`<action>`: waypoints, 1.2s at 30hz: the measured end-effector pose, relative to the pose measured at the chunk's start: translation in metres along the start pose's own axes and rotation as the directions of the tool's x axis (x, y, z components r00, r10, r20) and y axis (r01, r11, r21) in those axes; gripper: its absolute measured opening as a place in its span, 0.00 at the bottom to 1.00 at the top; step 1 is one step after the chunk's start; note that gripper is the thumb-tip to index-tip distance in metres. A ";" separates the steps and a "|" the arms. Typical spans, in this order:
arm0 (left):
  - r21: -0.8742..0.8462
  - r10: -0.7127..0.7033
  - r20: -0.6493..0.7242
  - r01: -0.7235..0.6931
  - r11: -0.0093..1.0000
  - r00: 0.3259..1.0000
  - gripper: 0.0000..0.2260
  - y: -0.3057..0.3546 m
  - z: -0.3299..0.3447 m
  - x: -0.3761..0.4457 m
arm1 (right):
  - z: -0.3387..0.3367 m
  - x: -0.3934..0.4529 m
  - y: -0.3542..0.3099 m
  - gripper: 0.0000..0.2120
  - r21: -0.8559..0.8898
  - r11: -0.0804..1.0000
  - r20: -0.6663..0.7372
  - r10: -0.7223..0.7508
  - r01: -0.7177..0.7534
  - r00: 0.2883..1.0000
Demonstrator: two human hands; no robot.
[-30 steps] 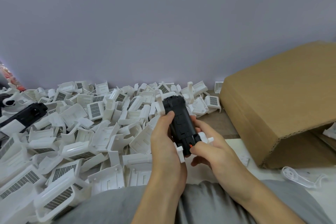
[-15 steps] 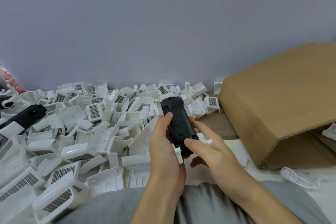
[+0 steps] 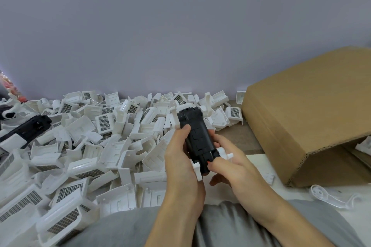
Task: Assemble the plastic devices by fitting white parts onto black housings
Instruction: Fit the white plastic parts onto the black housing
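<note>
A black housing (image 3: 197, 136) is held up in front of me above the pile, its long side pointing away. White parts (image 3: 175, 118) stick out along its left edge and at its near end. My left hand (image 3: 180, 158) grips the housing from the left, thumb on its top face. My right hand (image 3: 226, 164) holds the near right end, thumb tip beside a small red spot at the housing's near edge. The underside of the housing is hidden by my fingers.
A deep pile of loose white parts (image 3: 84, 146) with grilles covers the table's left and middle. Another black housing (image 3: 32, 126) lies at far left. A cardboard box (image 3: 305, 114) lies on its side at right. A clear plastic bracket (image 3: 333, 196) lies before it.
My right thumb has slid back from the housing's top face to its near end beside the red spot. The housing has stayed in nearly the same place.
</note>
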State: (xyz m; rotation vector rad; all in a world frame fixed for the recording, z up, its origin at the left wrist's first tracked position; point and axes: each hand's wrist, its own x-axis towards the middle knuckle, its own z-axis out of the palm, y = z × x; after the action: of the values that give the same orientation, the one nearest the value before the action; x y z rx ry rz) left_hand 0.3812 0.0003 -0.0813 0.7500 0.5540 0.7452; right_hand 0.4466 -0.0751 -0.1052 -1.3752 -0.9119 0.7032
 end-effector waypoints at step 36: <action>0.008 0.028 -0.014 -0.028 1.000 1.000 0.12 0.000 0.000 0.000 | 0.000 -0.003 -0.003 0.21 -0.003 1.000 -0.009 -0.006 0.006 1.000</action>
State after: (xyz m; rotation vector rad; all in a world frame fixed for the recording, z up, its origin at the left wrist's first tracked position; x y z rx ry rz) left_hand 0.3812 0.0001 -0.0815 0.7620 0.5606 0.7746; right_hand 0.4446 -0.0776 -0.1024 -1.3772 -0.9098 0.6906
